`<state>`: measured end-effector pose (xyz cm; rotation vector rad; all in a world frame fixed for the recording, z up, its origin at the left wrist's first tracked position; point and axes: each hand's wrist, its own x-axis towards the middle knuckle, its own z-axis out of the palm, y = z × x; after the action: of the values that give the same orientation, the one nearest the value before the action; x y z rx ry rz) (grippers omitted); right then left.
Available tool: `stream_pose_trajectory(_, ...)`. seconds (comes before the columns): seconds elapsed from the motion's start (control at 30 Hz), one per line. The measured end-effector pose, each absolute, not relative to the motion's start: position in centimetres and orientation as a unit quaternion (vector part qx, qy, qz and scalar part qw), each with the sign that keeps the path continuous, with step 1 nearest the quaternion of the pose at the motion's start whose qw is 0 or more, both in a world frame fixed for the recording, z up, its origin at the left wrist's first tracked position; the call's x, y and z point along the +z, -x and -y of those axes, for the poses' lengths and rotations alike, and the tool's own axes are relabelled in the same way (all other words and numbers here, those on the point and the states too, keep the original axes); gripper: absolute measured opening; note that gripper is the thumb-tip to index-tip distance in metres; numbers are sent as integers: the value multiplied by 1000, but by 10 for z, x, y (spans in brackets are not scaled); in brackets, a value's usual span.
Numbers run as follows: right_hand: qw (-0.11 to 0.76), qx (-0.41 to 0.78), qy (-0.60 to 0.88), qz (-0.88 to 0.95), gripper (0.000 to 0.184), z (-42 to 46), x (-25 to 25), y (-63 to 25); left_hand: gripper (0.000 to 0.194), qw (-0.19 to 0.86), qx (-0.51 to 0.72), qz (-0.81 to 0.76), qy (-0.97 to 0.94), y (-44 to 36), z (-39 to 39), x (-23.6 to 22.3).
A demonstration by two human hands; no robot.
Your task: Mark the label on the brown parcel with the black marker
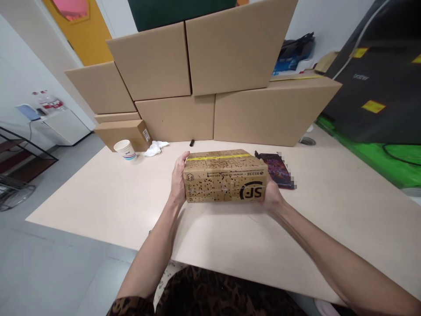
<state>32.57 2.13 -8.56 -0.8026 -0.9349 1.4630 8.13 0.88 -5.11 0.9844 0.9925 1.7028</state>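
Between my two hands is a small brown cardboard box (225, 184) with dark specks, a strip of yellow tape along its top and upside-down SF Express print on the side facing me. My left hand (179, 180) presses against its left end, thumb near the upper edge. At the opposite end my right hand (272, 192) grips the box, its fingers mostly hidden behind it. Whether the box rests on the table or hangs just above it, I cannot tell. Close behind my right hand lies a phone-like dark item (278, 169) with a lit, colourful screen.
Large cardboard boxes (174, 120) are stacked along the back of the pale table (131, 202). A paper cup (125, 150), crumpled tissue (156, 148) and a small black cap-like piece (192, 143) lie before them. At right stands a large black case (371, 79) over green material.
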Motion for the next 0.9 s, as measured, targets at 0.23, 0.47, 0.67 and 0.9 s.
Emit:
stream_pose_trajectory(0.23, 663, 537, 359, 379, 60, -29, -85, -330, 63, 615, 573, -438, -317, -88, -13, -50)
stream_pose_trajectory(0.47, 691, 465, 326, 447, 49, -35, -87, -341, 55, 718, 508, -378, -288, -79, -9, -41)
stream_pose_trajectory(0.67, 657, 502, 359, 433, 49, -44, -103, -341, 57, 657, 594, -360, -295, -79, -10, -43)
stream_pose_trajectory(0.9, 596, 559, 351, 457, 56, -42, -99, -339, 78, 612, 610, -358, -353, -72, -9, -50)
